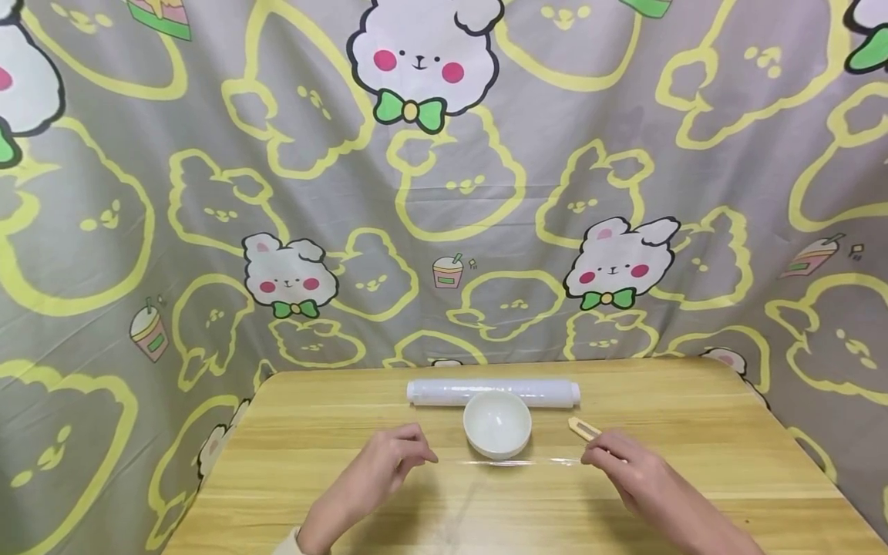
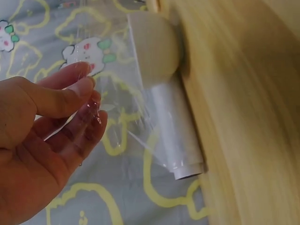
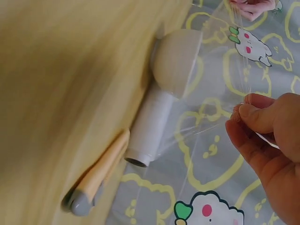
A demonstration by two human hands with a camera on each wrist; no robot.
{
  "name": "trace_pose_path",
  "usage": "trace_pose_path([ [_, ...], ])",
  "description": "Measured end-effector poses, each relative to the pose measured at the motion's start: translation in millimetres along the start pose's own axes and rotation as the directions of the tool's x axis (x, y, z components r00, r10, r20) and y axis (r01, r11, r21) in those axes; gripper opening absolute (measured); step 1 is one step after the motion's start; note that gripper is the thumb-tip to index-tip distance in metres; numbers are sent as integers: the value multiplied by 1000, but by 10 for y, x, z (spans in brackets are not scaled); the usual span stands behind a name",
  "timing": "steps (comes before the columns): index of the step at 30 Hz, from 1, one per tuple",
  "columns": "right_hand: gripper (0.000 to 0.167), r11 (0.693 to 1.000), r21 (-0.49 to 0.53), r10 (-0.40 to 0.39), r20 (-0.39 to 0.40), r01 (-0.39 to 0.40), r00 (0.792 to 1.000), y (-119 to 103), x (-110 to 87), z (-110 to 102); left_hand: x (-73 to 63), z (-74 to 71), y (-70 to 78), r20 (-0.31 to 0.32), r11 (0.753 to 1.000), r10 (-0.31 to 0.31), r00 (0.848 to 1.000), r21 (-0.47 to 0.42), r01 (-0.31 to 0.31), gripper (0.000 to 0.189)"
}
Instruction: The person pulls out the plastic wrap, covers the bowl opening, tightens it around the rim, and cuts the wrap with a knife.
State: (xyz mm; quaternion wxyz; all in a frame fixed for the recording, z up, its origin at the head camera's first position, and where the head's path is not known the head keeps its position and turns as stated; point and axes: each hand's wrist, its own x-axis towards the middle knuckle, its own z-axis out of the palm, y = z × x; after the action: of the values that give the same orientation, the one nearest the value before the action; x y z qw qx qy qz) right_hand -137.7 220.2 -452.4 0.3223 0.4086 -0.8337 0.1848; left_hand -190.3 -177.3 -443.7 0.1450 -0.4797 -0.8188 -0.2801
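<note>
Between both hands a sheet of clear plastic wrap [image 1: 509, 463] is stretched, its near edge taut in front of the white bowl [image 1: 497, 424]. My left hand [image 1: 385, 466] pinches one corner with thumb and fingertips, left of the bowl. On the other side, my right hand [image 1: 638, 466] pinches the opposite corner. Both wrist views show the film running from the fingers over the bowl's mouth toward the plastic wrap roll [image 2: 176, 126]. The bowl stands upright on the table, just in front of the roll.
A yellow utility knife [image 3: 105, 168] with a grey end lies on the table right of the bowl, partly behind my right hand in the head view. The wooden table [image 1: 319, 408] meets a grey curtain [image 1: 430, 308] with rabbit prints along its back and sides.
</note>
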Motion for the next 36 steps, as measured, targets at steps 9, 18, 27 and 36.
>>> trace_pose_path([
  [9,46,999,31,-23,23,22,999,-10,-182,141,-144,204,-10,28,994,43,999,103,-46,44],
  [18,41,996,84,27,93,-35,995,7,-313,294,-203,352,-27,67,993,27,997,112,-34,34],
  [27,34,991,104,67,177,-86,982,100,-283,411,-128,426,-71,135,996,-64,989,73,55,27],
  [36,41,973,128,148,282,-190,948,161,-150,502,2,531,-82,219,965,-263,939,62,256,19],
])
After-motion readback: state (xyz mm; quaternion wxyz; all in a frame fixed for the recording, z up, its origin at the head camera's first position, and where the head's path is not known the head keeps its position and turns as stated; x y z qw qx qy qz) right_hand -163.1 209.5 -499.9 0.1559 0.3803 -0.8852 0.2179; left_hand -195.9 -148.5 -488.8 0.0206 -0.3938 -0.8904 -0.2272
